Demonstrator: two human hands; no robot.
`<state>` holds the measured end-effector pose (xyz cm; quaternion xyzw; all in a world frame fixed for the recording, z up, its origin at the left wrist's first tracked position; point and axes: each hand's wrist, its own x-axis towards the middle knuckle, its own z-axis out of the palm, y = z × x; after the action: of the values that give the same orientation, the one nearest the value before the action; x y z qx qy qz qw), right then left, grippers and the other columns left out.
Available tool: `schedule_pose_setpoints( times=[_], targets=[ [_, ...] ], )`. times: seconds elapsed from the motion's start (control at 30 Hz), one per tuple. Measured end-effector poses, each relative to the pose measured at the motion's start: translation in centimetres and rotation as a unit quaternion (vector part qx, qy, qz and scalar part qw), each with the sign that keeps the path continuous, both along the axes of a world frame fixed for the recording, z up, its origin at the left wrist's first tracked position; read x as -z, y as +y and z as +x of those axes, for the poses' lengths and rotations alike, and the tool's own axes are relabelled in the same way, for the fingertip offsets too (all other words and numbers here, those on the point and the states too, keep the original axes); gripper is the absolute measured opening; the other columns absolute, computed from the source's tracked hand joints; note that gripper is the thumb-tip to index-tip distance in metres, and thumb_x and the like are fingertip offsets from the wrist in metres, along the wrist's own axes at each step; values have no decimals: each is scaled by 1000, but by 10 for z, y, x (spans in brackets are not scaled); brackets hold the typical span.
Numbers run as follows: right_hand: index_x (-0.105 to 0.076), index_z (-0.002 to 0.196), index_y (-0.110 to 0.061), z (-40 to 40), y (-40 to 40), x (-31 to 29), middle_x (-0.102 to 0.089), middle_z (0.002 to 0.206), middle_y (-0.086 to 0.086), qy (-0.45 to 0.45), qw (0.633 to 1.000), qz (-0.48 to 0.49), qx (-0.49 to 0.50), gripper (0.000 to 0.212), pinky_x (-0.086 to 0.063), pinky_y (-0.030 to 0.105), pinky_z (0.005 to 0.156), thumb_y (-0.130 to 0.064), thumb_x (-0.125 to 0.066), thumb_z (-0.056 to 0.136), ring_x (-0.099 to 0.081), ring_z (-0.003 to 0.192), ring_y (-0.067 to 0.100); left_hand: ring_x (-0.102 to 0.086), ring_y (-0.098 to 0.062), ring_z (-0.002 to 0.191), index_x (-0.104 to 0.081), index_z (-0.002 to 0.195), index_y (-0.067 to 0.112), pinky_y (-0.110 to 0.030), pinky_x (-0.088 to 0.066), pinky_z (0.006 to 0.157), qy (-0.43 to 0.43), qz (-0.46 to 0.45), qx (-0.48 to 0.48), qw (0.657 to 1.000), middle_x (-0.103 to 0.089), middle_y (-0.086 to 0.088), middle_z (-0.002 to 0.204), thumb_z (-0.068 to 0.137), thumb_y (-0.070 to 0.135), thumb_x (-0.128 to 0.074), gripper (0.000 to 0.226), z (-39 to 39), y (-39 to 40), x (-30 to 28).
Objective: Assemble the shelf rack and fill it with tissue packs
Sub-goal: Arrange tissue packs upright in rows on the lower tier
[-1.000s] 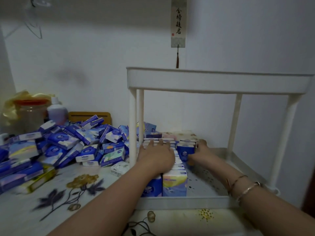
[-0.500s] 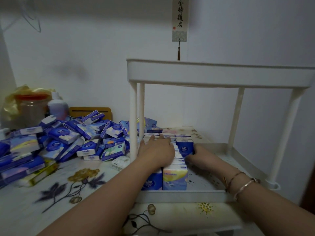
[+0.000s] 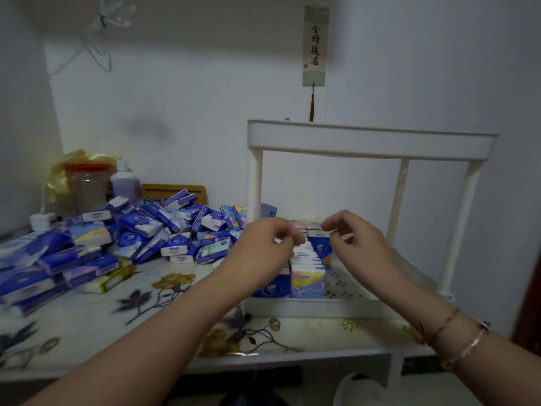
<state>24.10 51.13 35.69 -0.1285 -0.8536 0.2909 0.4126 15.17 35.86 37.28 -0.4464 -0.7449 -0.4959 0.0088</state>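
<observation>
The white two-tier shelf rack (image 3: 371, 140) stands on the floral table (image 3: 87, 320). Rows of tissue packs (image 3: 307, 278) stand upright in the left part of its lower tray (image 3: 322, 307). My left hand (image 3: 263, 247) hovers just above those rows, fingers loosely curled and holding nothing. My right hand (image 3: 355, 240) hangs beside it over a blue pack (image 3: 319, 247), thumb and fingers loosely bent, with nothing gripped. A big loose pile of blue tissue packs (image 3: 140, 230) lies on the table left of the rack.
Behind the pile stand a red-lidded jar (image 3: 87, 186), a white bottle (image 3: 124, 183) and a wooden holder (image 3: 174, 190). A scroll (image 3: 315, 45) hangs on the wall above the rack. The right part of the lower tray holds no packs.
Both hands have lifted off the packs in the lower tray, where they were pressing the rows together, and now hover above them with curled fingers. The view has tilted down and back.
</observation>
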Motion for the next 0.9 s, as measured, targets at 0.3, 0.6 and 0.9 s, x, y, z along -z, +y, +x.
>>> schedule_pose_setpoints(
  times=[0.3,0.6,0.9],
  targets=[
    [-63,90,-24,-25,-114,4,-61,92,-14,41,986,48,-156,22,-43,14,68,-4,-53,87,-55,84,2,-69,-20,74,-68,88,4,-15,-48,55,-101,25,-112,988,-74,-10,81,89,-3,-43,26,-57,-92,18],
    [-50,115,-20,-159,-168,51,-43,117,-3,-109,976,102,-156,30,-36,26,92,-14,-50,86,-40,117,13,-58,-13,102,-62,108,18,-27,-46,89,21,-42,-279,959,-63,2,111,86,7,-54,26,-143,-143,75],
    [-32,142,-16,-254,-158,61,-36,146,5,-174,969,177,-8,59,-22,36,115,-12,-50,87,-25,140,26,-35,-27,123,-36,133,11,-34,-35,99,105,-143,-323,930,-39,-8,133,88,12,-53,48,-199,-106,81]
  ],
)
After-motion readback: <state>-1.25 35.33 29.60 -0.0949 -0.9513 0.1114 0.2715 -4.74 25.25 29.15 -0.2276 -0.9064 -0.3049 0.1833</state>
